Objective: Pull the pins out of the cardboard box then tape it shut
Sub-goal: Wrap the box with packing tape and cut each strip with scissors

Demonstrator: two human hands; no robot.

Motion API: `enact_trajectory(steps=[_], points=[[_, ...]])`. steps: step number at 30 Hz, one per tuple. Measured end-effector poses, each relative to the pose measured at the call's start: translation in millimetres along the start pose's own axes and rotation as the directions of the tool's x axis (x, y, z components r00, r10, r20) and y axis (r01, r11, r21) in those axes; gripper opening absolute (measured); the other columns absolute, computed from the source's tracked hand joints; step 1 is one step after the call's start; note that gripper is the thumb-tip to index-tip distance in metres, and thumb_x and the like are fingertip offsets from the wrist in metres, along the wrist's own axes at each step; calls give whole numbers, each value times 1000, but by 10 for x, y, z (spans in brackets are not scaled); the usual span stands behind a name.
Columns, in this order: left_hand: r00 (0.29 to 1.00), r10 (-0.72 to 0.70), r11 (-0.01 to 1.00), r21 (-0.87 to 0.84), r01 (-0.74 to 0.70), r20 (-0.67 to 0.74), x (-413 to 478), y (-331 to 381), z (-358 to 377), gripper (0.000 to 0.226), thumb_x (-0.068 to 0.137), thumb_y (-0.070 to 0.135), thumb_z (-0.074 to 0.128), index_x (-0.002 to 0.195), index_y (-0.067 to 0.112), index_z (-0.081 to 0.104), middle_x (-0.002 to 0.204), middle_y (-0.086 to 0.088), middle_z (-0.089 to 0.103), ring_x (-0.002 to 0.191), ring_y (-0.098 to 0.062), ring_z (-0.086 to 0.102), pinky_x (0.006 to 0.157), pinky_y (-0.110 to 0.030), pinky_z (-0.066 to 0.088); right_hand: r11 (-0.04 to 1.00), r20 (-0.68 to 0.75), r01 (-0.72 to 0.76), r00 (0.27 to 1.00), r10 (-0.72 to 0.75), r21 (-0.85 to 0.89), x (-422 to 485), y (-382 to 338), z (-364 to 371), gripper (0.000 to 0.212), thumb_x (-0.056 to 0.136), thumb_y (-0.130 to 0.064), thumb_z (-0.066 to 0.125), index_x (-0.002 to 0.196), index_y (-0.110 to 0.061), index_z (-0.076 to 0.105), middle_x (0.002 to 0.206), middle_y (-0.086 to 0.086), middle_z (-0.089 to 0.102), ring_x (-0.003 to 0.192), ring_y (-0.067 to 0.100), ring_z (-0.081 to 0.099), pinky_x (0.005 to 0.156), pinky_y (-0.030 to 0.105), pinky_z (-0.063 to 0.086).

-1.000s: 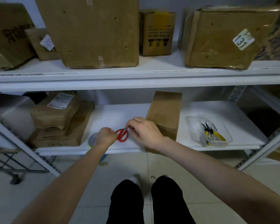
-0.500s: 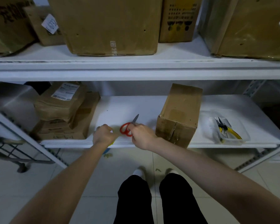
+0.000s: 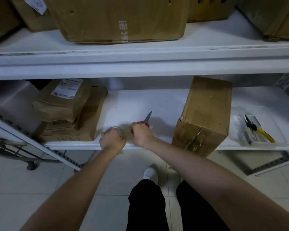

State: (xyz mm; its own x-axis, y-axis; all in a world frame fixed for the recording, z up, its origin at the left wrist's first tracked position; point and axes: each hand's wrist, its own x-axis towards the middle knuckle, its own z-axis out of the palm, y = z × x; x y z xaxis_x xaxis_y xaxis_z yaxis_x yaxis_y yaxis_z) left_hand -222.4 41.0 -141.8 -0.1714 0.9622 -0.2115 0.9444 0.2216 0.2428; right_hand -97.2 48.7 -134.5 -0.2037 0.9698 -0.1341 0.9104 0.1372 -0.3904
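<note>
Cardboard box (image 3: 207, 110) lies lengthwise front-to-back, seamed end at the shelf (image 3: 157, 100) front.

Left hand (image 3: 113, 141) hides most of the tape roll (image 3: 114, 128); right hand (image 3: 141, 135) covers much of the scissors (image 3: 147, 117).

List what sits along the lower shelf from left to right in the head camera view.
Stacked brown parcels → tape roll gripped by the left hand → red-handled scissors held by the right hand → cardboard box → clear tray holding yellow-handled pliers.
</note>
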Motion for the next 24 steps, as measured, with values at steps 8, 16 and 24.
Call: enact_trajectory(steps=[8, 16, 24], points=[[972, 185, 908, -355, -224, -142, -161, 609, -91, 22, 87, 16, 52, 66, 15, 49, 70, -8, 62, 66, -27, 52, 51, -18, 34, 971, -755, 198, 615, -227, -131, -649, 18, -686, 37, 59, 2, 67, 94, -8, 65, 95, 11, 59, 85, 31, 58, 63, 34, 45], [905, 235, 763, -644, 54, 354, -633, 1403, 123, 42, 98, 34, 42, 112, -2, 58, 122, -25, 59, 113, -36, 56, 87, -35, 44, 837, -398, -532, 801, 448, -128, -1273, 545, -1333, 60, 86, -55, 45, 134, -20, 38, 150, 19, 21, 144, 40, 2, 105, 72, 10], [763, 138, 751, -569, 335, 631, -963, 1624, 171, 62, 97, 54, 31, 141, 11, 29, 132, -13, 47, 113, -27, 51, 96, -38, 40, 870, -440, -436, 751, 493, 231, -1748, 1050, -1529, 73, 74, -59, 56, 132, -17, 43, 130, 11, 44, 121, 35, 45, 101, 54, 39]])
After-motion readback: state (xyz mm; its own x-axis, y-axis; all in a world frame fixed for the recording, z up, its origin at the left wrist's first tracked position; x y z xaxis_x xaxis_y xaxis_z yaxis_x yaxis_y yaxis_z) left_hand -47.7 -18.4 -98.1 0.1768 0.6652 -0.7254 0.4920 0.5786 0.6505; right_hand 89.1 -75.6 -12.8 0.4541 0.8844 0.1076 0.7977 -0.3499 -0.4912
